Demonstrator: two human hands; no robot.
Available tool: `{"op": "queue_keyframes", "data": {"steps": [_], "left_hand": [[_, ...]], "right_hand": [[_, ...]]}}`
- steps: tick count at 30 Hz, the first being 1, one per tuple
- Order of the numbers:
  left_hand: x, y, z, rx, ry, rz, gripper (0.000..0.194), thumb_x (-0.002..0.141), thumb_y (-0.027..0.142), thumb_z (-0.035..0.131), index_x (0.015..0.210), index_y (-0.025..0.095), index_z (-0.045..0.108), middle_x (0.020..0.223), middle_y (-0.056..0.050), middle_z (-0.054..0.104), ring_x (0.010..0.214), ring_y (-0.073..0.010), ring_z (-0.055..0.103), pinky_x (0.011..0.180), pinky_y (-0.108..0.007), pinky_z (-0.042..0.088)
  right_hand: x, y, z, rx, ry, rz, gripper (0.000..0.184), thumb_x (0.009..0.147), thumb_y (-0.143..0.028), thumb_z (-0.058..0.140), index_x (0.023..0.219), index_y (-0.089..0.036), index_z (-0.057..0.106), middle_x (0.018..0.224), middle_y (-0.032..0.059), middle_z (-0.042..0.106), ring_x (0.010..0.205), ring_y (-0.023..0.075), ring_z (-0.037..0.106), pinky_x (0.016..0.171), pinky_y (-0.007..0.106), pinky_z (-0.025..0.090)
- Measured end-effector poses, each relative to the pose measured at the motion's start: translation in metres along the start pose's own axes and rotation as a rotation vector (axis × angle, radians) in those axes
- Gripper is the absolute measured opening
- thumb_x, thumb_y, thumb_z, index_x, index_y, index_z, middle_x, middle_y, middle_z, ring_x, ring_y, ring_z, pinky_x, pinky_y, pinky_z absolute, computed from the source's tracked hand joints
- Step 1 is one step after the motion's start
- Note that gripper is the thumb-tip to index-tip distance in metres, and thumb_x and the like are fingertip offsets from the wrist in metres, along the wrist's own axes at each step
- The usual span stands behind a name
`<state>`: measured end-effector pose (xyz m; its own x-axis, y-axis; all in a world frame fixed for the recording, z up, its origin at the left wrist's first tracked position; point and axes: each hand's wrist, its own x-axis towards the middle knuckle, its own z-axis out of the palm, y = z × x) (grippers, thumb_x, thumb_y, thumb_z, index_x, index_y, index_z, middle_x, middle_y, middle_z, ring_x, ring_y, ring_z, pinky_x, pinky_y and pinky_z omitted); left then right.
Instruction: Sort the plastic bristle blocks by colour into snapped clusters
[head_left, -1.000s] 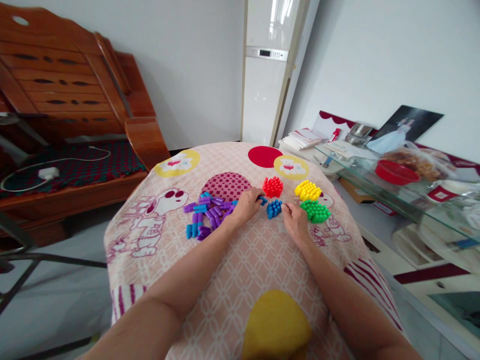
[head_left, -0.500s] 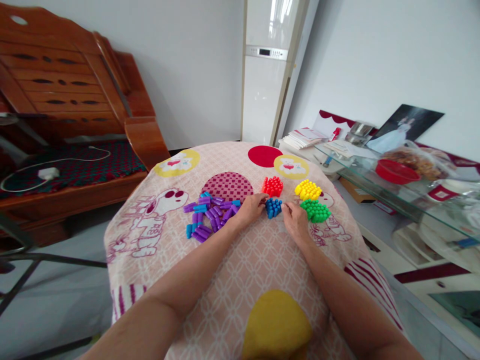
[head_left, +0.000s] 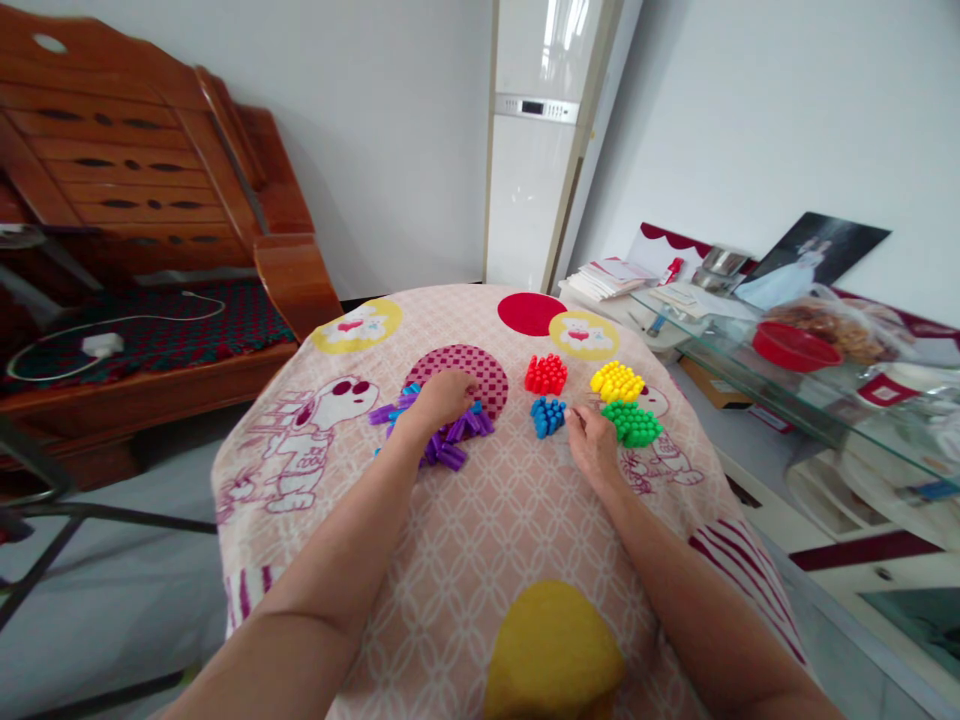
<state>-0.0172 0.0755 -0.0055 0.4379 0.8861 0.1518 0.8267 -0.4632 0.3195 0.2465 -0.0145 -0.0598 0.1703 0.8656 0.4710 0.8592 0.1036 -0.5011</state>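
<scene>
My left hand (head_left: 448,396) is over a loose pile of purple and blue plastic pieces (head_left: 450,457), palm down with its fingers curled together. What its fingertips hold, if anything, is hidden. My right hand (head_left: 592,442) rests on the cloth beside a small cluster of blue peg-shaped pieces (head_left: 548,417), thumb and fingers drawn together close to its right edge. Whether a piece is in those fingers I cannot make out. Standing just beyond are a red cluster (head_left: 546,374) and a yellow cluster (head_left: 617,381) of similar pegs. A green cluster (head_left: 632,424) stands right of my right hand.
A patterned cloth covers the round table (head_left: 480,560). A wooden bench (head_left: 135,200) with a white charger (head_left: 103,345) is at left. To the right, a glass-topped cabinet (head_left: 795,375) carries a red bowl (head_left: 796,345) and papers (head_left: 611,277). A tall white appliance (head_left: 532,190) stands behind.
My left hand has moved left from the blue cluster to the purple and blue pile. My right hand has stayed beside the blue cluster.
</scene>
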Motion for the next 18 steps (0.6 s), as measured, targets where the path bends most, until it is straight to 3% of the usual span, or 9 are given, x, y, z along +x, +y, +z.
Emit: {"op": "queue_keyframes", "data": {"steps": [4,9,14,18], "left_hand": [[0.000,-0.007,0.005,-0.005,-0.071,0.043,0.013,0.070,0.010,0.061,0.074,0.019,0.070,0.081,-0.005,0.072,0.081,-0.0200,0.066,0.076,-0.026,0.049],[-0.003,-0.012,-0.002,-0.257,-0.092,0.077,0.012,0.071,0.015,0.061,0.081,0.019,0.066,0.079,-0.002,0.071,0.075,-0.0172,0.064,0.071,-0.025,0.049],[-0.001,-0.012,-0.005,-0.605,0.059,0.104,0.020,0.078,0.025,0.057,0.094,0.016,0.064,0.088,-0.004,0.072,0.079,-0.0161,0.067,0.071,-0.026,0.052],[0.000,0.015,0.002,-0.600,0.131,0.037,0.023,0.078,0.027,0.061,0.096,0.015,0.068,0.079,-0.003,0.071,0.070,-0.0148,0.065,0.064,-0.024,0.049]], "right_hand": [[0.000,0.001,0.000,0.005,0.002,-0.010,0.034,0.093,-0.038,0.043,0.076,-0.019,0.066,0.071,0.0073,0.067,0.068,0.0190,0.056,0.062,0.028,0.036],[0.001,0.001,0.000,0.007,0.000,-0.012,0.035,0.093,-0.039,0.043,0.074,-0.020,0.065,0.070,0.0072,0.067,0.067,0.0188,0.055,0.062,0.028,0.036],[0.001,0.001,0.001,0.013,0.010,-0.009,0.035,0.093,-0.038,0.042,0.074,-0.019,0.064,0.069,0.0071,0.066,0.066,0.0185,0.054,0.062,0.028,0.035],[0.001,0.001,0.001,0.021,0.013,0.000,0.035,0.092,-0.038,0.042,0.072,-0.019,0.063,0.067,0.0066,0.065,0.064,0.0186,0.053,0.061,0.028,0.035]]}}
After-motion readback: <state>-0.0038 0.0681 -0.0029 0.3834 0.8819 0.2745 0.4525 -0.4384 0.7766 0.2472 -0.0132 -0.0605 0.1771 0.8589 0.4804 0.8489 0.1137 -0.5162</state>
